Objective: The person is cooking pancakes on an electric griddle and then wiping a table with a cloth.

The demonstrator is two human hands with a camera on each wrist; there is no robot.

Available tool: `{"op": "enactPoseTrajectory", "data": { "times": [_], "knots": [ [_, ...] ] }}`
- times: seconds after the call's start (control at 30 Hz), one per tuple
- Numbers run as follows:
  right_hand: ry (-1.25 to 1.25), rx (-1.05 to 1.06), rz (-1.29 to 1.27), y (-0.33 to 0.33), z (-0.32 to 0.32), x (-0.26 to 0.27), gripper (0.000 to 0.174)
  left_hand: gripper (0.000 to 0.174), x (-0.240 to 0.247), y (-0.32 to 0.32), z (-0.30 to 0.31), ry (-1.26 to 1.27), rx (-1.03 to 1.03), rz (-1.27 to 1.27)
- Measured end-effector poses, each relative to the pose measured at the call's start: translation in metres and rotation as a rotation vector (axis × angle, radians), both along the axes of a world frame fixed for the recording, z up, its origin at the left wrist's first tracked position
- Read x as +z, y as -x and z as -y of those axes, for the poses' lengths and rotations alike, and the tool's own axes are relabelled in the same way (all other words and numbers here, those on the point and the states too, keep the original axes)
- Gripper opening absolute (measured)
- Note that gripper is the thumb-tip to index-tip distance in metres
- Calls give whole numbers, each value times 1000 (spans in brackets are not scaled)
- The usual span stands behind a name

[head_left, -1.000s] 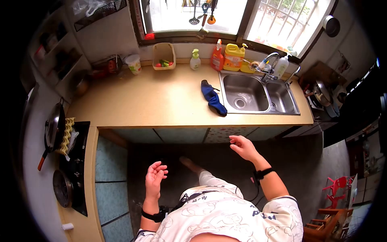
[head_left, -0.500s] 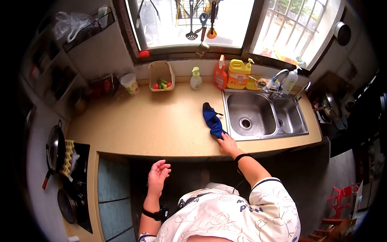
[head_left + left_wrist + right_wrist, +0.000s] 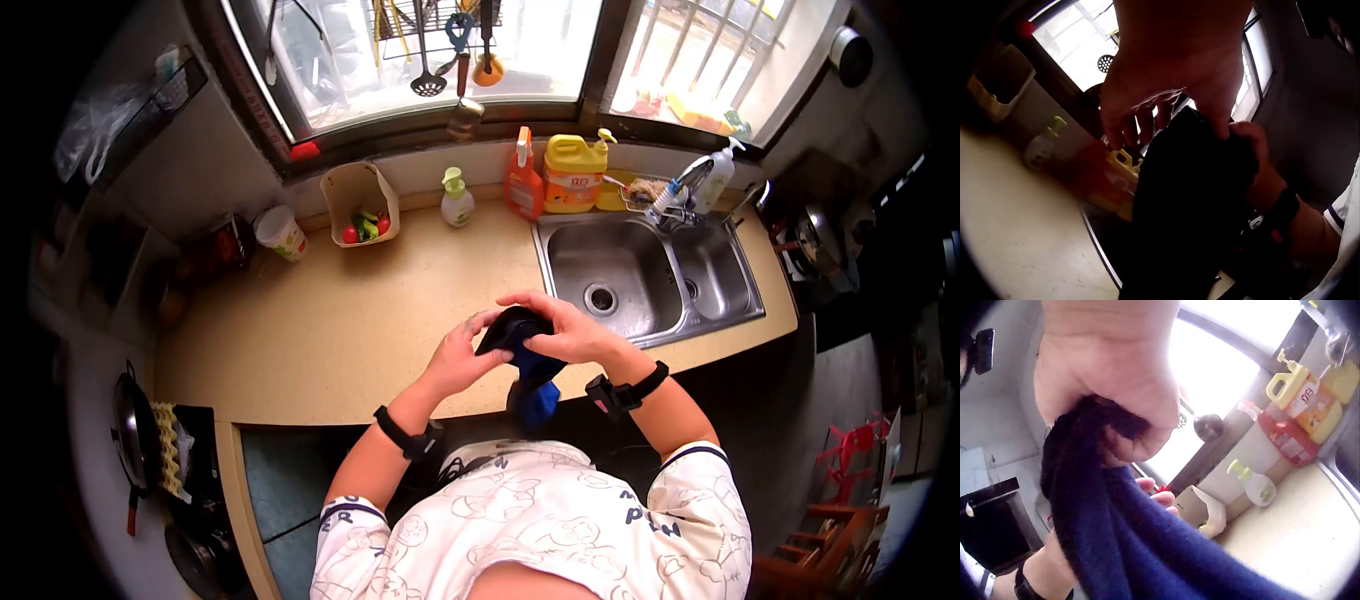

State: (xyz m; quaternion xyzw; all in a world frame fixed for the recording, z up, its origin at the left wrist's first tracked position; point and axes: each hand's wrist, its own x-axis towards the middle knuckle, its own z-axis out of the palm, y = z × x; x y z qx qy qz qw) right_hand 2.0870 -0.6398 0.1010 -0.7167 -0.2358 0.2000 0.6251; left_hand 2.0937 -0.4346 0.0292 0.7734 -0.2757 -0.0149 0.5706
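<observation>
A dark blue cloth piece with a black end point(image 3: 538, 400) is held up between both hands at the counter's front edge, its lower blue part hanging down. My left hand point(image 3: 460, 358) pinches the black end from the left with the thumb. From the right, my right hand point(image 3: 572, 335) grips the same end, its thumb on the near side. The right wrist view shows folds of the soft blue cloth point(image 3: 1166, 544) running down from the curled fingers. In the left wrist view the cloth point(image 3: 1191, 194) is a dark mass below the thumb.
A double steel sink point(image 3: 610, 265) is set in the counter point(image 3: 300, 350) at the right. Along the back wall stand a white cup point(image 3: 281, 235), a bin with vegetables point(image 3: 345, 185), a pump bottle point(image 3: 457, 200), a red spray bottle point(image 3: 523, 180) and a yellow jug point(image 3: 575, 175).
My right hand has reached the cloth on the counter by the sink and lifted it toward the body. My left hand has come up from the side and taken hold of it too.
</observation>
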Motion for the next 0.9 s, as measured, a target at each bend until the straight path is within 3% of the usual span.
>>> {"op": "enactPoseTrajectory", "data": {
  "times": [0.03, 0.1, 0.17, 0.23, 0.3, 0.47, 0.63, 0.77, 0.83, 0.9],
  "knots": [
    [-6, -17, -13, 2, -1, 0, 57, 43, 2, -2, -3, -6, -17, -13],
    [143, -26, 46, -1, -2, 6, 60, 31, 9, -16, -11, -192, -86, -329],
    [236, -83, 123, -3, -4, 17, 62, 26, 22, -26, -21, -194, -70, -314],
    [697, -208, 276, -9, -3, 21, 58, 27, 34, -39, -35, -207, -34, -155],
    [720, -353, 411, -12, -5, 26, 38, 28, 67, -41, -45, -230, -3, -32],
    [605, -283, 705, -10, -17, 38, 23, 23, 85, -41, -75, -234, -24, 253],
    [591, -119, 472, -5, -28, -29, 18, 20, 13, -16, -93, -236, -58, -61],
    [725, 65, 161, 6, -32, -100, 23, 27, -63, 1, -104, -406, -227, -388],
    [774, 45, 151, 3, -41, -126, 29, 29, -100, -7, -108, -383, -140, -483],
    [950, -462, 475, -5, -61, -139, 40, 31, -121, -11, -109, -364, -54, -569]
  ]
}}
